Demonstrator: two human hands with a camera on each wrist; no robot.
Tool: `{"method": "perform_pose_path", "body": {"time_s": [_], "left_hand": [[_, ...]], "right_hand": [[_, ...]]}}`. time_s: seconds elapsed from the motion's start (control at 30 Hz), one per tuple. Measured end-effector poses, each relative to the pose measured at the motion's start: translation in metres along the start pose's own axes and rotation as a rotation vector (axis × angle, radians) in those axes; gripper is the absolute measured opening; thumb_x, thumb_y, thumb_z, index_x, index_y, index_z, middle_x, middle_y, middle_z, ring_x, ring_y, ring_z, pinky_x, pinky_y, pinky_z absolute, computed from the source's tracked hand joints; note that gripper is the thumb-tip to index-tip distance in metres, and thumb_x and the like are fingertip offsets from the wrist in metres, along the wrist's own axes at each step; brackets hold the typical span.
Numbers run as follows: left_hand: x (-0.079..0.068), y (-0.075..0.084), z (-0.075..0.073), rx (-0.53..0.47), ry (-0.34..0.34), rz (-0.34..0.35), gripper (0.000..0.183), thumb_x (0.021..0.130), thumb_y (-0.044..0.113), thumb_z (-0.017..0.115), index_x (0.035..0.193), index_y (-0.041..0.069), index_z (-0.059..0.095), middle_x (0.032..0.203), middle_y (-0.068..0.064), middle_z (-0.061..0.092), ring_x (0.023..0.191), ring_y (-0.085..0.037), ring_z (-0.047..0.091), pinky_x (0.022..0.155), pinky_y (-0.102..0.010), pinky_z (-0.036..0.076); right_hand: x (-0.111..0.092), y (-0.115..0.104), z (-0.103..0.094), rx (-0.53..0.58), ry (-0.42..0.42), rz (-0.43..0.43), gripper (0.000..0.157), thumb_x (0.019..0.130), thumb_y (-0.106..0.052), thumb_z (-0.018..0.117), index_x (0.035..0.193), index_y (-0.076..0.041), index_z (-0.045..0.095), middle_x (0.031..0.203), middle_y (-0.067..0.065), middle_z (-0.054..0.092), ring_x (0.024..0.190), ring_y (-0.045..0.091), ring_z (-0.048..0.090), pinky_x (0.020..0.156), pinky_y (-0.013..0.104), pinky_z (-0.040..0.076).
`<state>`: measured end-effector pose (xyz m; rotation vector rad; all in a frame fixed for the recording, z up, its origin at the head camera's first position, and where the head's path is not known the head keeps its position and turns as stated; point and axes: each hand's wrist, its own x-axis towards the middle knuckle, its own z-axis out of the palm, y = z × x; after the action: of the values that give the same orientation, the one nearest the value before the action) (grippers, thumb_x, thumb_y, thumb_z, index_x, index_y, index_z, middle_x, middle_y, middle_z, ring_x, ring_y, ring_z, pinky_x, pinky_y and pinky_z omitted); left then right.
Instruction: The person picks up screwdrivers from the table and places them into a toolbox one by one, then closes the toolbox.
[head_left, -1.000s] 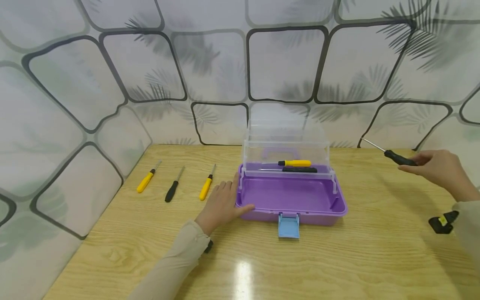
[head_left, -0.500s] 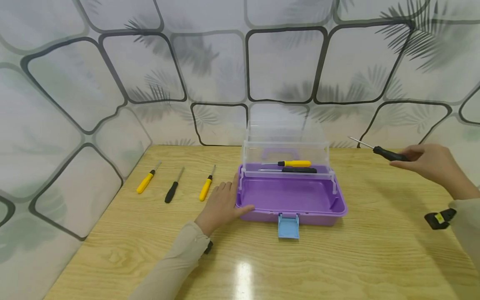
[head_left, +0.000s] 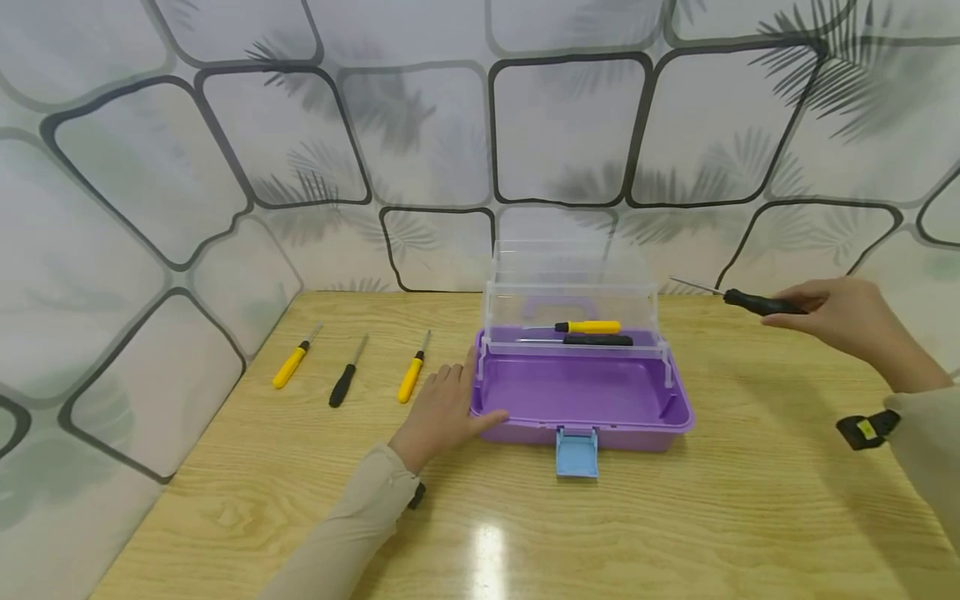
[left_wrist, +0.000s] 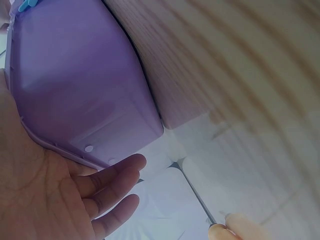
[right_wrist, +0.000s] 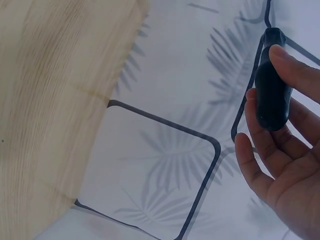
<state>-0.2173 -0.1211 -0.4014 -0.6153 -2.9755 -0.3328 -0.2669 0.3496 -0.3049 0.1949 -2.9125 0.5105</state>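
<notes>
In the head view my right hand [head_left: 836,321] pinches the handle of a black screwdriver [head_left: 757,302] above the table, right of the toolbox, its shank pointing left. The right wrist view has the black handle [right_wrist: 273,95] between thumb and fingers. My left hand [head_left: 442,408] rests against the left side of the purple toolbox [head_left: 581,436], thumb over its front rim. In the left wrist view the fingers [left_wrist: 117,187] extend beside the purple wall [left_wrist: 75,80]. A yellow screwdriver [head_left: 592,327] and another black screwdriver [head_left: 597,340] lie at the back of the box, behind its clear tray edge.
The clear lid [head_left: 573,258] stands raised behind the box, and a blue latch [head_left: 577,454] hangs at its front. Left on the table [head_left: 645,525] lie two yellow screwdrivers, one far left [head_left: 291,367] and one nearer [head_left: 410,379], with a black screwdriver [head_left: 343,385] between. A patterned wall [head_left: 570,125] rises behind.
My right hand has moved left toward the toolbox with the black screwdriver, whose shank now lies flatter. The left hand and the toolbox have stayed in place.
</notes>
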Motion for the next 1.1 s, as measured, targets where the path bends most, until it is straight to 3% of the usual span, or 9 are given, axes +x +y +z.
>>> {"method": "perform_pose_path", "body": {"time_s": [0.17, 0.47, 0.87, 1.1], "left_hand": [[0.0, 0.0, -0.001, 0.002, -0.001, -0.002, 0.106, 0.081, 0.069, 0.052, 0.15, 0.0, 0.01, 0.124, -0.022, 0.056, 0.112, -0.033, 0.054, 0.104, -0.045, 0.04], [0.0, 0.0, 0.0, -0.007, 0.012, 0.007, 0.106, 0.081, 0.067, 0.054, 0.15, 0.0, 0.01, 0.121, -0.022, 0.057, 0.109, -0.033, 0.055, 0.103, -0.045, 0.041], [0.0, 0.0, 0.001, -0.019, 0.017, 0.008, 0.104, 0.082, 0.065, 0.054, 0.15, -0.001, 0.011, 0.122, -0.023, 0.057, 0.11, -0.033, 0.055, 0.102, -0.045, 0.041], [-0.001, 0.0, 0.0, -0.021, 0.009, 0.007, 0.103, 0.083, 0.065, 0.054, 0.149, -0.001, 0.012, 0.123, -0.023, 0.056, 0.11, -0.034, 0.054, 0.102, -0.046, 0.041]], "right_hand": [[0.003, -0.009, -0.001, 0.02, 0.007, -0.054, 0.045, 0.076, -0.034, 0.077, 0.101, 0.003, 0.07, 0.088, 0.023, 0.071, 0.065, 0.014, 0.061, 0.066, 0.051, 0.048], [0.008, -0.03, 0.005, -0.022, 0.016, -0.132, 0.038, 0.075, -0.029, 0.078, 0.099, 0.0, 0.072, 0.088, 0.02, 0.071, 0.075, 0.033, 0.065, 0.067, 0.049, 0.05], [0.017, -0.053, 0.015, -0.004, -0.008, -0.203, 0.039, 0.077, -0.029, 0.077, 0.101, 0.001, 0.071, 0.097, 0.024, 0.07, 0.082, 0.037, 0.065, 0.073, 0.053, 0.05], [0.022, -0.068, 0.021, 0.009, -0.002, -0.252, 0.03, 0.075, -0.025, 0.079, 0.096, -0.003, 0.074, 0.088, 0.015, 0.072, 0.076, 0.028, 0.064, 0.069, 0.046, 0.051]]}}
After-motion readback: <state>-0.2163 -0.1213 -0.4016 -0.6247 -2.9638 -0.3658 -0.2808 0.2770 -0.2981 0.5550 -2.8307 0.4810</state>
